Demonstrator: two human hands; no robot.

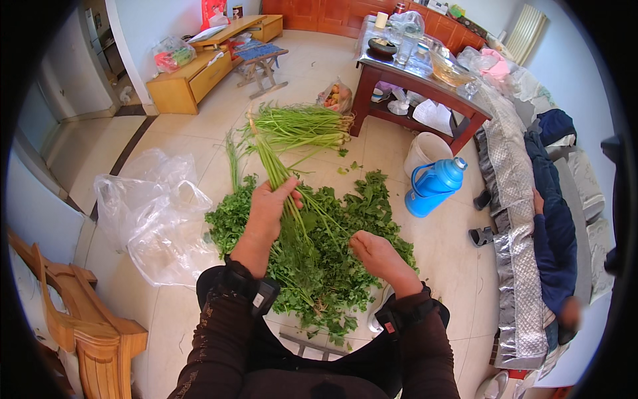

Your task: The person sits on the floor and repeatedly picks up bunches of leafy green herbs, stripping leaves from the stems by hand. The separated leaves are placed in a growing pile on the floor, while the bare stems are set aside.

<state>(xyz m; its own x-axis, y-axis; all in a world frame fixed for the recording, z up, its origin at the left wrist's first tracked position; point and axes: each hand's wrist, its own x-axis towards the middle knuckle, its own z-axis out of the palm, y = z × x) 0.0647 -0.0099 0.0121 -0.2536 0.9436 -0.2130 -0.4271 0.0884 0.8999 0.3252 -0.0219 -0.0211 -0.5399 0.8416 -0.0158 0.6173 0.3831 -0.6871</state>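
My left hand (271,202) is closed round a bunch of long green leafy stalks (269,162), whose pale root end points away from me. Over the leaf pile, my right hand (366,249) has its fingers pinched at the tip of a thin stem that runs out from the bunch. Beneath both hands a broad heap of leafy greens (324,279) covers the floor between my knees. Beyond it lies a second pile of long-stemmed greens (304,124), roots to the right.
A crumpled clear plastic bag (154,214) lies left. At right stand a blue thermos flask (435,189) and a white bucket (423,149), near a dark red table (423,80). A person (558,239) lies on the sofa. A wooden chair (99,329) is at lower left.
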